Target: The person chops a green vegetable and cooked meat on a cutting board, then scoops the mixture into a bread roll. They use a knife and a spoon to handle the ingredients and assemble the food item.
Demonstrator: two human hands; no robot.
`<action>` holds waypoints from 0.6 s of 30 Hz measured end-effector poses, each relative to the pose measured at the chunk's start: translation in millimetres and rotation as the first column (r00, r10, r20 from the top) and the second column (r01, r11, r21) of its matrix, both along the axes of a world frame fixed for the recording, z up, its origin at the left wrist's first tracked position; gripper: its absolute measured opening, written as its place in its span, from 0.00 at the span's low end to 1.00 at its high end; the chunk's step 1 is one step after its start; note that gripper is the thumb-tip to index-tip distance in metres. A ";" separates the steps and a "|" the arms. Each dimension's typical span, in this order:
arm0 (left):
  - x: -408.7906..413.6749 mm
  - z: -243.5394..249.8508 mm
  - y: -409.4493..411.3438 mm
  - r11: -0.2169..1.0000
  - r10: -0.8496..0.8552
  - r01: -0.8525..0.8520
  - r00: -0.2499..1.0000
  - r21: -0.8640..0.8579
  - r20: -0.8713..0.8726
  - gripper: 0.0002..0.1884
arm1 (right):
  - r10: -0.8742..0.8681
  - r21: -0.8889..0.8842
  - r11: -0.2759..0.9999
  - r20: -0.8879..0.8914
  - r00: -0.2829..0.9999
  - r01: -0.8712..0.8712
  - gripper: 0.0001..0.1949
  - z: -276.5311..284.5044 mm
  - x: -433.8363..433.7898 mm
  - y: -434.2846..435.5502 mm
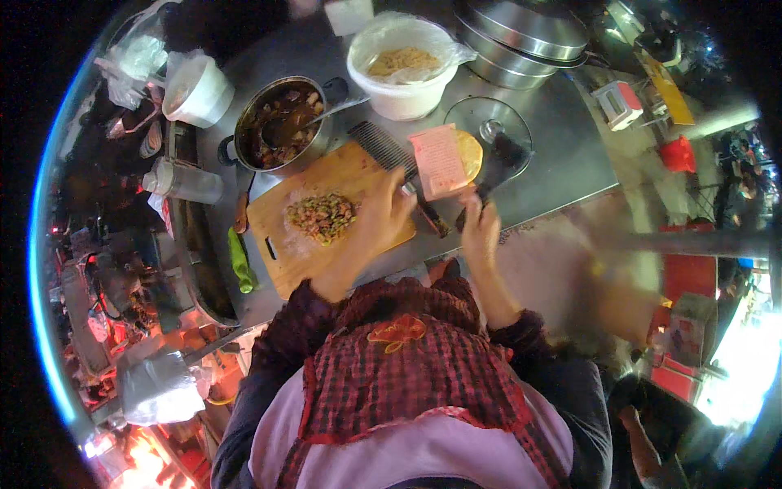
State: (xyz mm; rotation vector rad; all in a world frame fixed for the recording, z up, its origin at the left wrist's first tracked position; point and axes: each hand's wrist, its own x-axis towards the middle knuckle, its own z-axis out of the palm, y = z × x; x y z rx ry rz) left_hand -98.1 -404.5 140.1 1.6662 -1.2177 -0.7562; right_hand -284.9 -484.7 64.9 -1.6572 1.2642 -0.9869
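A pink printed paper sleeve (438, 162) with a round flatbread (470, 156) showing at its right side lies between my hands. My right hand (481, 229) has its fingertips at the sleeve's lower right corner and seems to pinch it. Fingers bent, my left hand (382, 214) is over the right part of a wooden cutting board (342, 165), near the sleeve's left edge; its grip is blurred. Chopped green and brown filling (322, 217) sits on the board. A slotted metal blade (380, 143) with a dark handle lies beside the board. A dark utensil (502, 160) rests across a glass lid (458, 113).
A pot of dark stew (284, 122) holds a ladle. Behind are a plastic-lined white tub (406, 101) and stacked steel pans (519, 36). At left are a green pepper (239, 260), a wooden-handled tool (242, 214), a clear bottle (189, 182) and a white bucket (198, 91).
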 end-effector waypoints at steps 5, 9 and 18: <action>-1.1 -53.5 -135.5 0.940 0.116 -0.228 0.914 0.254 0.390 0.23 | 0.015 0.049 0.998 0.204 0.979 -0.025 0.17 -5.4 -15.6 -79.7; -14.6 -71.4 -151.3 0.931 0.147 -0.271 0.892 0.246 0.427 0.22 | 0.097 0.166 0.974 0.304 0.948 -0.153 0.17 -25.8 -24.4 -83.3; -137.8 -86.8 -93.1 0.928 0.285 -0.350 0.886 0.127 0.365 0.31 | -0.072 0.261 0.965 0.196 0.978 0.019 0.14 -10.7 -99.1 -37.4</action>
